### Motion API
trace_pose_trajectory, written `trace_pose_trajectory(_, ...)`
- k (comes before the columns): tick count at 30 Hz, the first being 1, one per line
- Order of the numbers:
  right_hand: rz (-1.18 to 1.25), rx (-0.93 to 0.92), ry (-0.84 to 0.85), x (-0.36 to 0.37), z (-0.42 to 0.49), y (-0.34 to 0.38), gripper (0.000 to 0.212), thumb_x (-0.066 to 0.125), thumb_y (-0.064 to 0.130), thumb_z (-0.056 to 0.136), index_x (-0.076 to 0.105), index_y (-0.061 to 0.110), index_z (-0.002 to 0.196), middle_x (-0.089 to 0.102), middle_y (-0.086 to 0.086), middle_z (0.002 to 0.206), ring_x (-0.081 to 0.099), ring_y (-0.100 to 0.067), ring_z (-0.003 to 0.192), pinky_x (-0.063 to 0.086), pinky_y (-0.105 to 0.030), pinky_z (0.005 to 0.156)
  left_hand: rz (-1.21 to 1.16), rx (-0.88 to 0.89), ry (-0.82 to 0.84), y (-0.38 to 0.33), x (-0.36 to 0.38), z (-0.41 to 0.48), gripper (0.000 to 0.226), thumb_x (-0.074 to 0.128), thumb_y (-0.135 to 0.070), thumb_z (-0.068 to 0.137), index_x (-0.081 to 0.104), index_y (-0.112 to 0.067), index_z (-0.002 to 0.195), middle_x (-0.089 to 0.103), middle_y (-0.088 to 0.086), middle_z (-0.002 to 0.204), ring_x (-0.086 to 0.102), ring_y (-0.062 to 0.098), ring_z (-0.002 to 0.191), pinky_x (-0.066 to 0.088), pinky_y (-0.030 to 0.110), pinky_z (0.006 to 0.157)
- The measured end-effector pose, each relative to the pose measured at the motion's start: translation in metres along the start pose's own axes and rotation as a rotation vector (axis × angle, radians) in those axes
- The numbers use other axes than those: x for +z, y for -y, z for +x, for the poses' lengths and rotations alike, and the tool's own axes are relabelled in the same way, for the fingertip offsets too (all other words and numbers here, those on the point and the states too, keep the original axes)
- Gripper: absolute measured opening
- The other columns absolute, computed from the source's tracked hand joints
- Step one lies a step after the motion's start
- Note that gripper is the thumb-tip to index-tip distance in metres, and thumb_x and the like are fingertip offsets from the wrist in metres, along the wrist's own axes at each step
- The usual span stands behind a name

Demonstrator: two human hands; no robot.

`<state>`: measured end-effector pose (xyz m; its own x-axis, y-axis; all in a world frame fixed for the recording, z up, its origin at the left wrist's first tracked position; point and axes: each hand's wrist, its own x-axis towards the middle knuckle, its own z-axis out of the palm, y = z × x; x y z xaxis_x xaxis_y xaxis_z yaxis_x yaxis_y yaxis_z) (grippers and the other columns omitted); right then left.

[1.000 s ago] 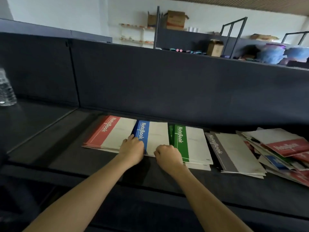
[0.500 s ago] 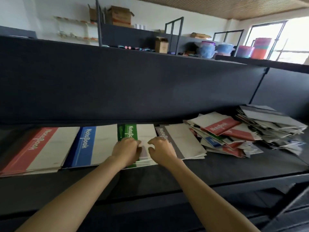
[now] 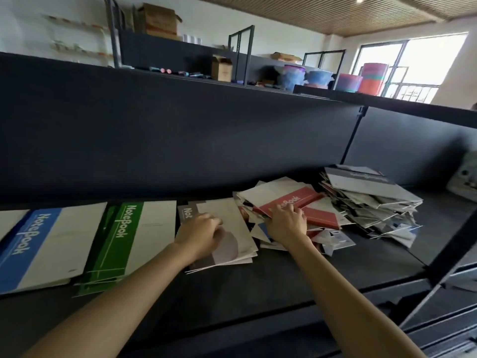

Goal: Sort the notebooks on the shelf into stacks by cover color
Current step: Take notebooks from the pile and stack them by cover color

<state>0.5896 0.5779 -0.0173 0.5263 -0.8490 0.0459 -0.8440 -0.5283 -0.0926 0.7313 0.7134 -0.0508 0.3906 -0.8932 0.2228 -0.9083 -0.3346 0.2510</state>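
Observation:
On the dark shelf (image 3: 258,282) lie sorted stacks: a blue notebook stack (image 3: 38,244) at the left, a green stack (image 3: 129,236) beside it, then a grey stack (image 3: 227,228). My left hand (image 3: 201,236) rests on the grey stack with its fingers curled. To the right a loose heap of mixed notebooks (image 3: 322,228) spreads out. My right hand (image 3: 286,223) grips the near edge of a red notebook (image 3: 289,202) on top of that heap. A taller messy pile (image 3: 371,202) stands further right.
A dark back panel (image 3: 180,140) rises behind the shelf, with a black upright post (image 3: 352,135) at the right. Beyond it stand cardboard boxes (image 3: 160,19) and coloured tubs (image 3: 374,76). The shelf's front rail (image 3: 284,329) runs below my forearms.
The view has swung right. Both hands have moved right from the blue and green stacks; my left hand now lies on the grey stack and my right hand has taken hold of a red notebook.

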Motion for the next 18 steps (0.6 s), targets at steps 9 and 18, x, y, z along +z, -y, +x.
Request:
trace_pose_trajectory(9,-0.214,-0.222,0.009,-0.022,0.016,-0.020,0.045,0.047,0.046,0.094,0.057,0.007,0.114,0.060,-0.009,0.115,0.057,-0.023,0.103,0.040,-0.027,0.072,-0.036,0.034,-0.028,-0.032,0.021,0.024,0.040,0.031,-0.028,0.093,0.068,-0.016,0.102,0.063,-0.001,0.105,0.055,0.016,0.102,0.047,0.031,0.083)
trace_pose_trajectory(18,-0.428,-0.455,-0.044,-0.025,0.015,-0.008,0.019,0.047,0.014,0.095,0.059,0.007,0.108,0.061,-0.010,0.104,0.057,-0.022,0.089,0.041,-0.029,0.067,-0.073,0.017,-0.096,-0.049,0.024,0.021,0.033,0.038,-0.018,0.095,0.069,-0.019,0.107,0.065,-0.002,0.110,0.057,0.013,0.101,0.047,0.028,0.084)
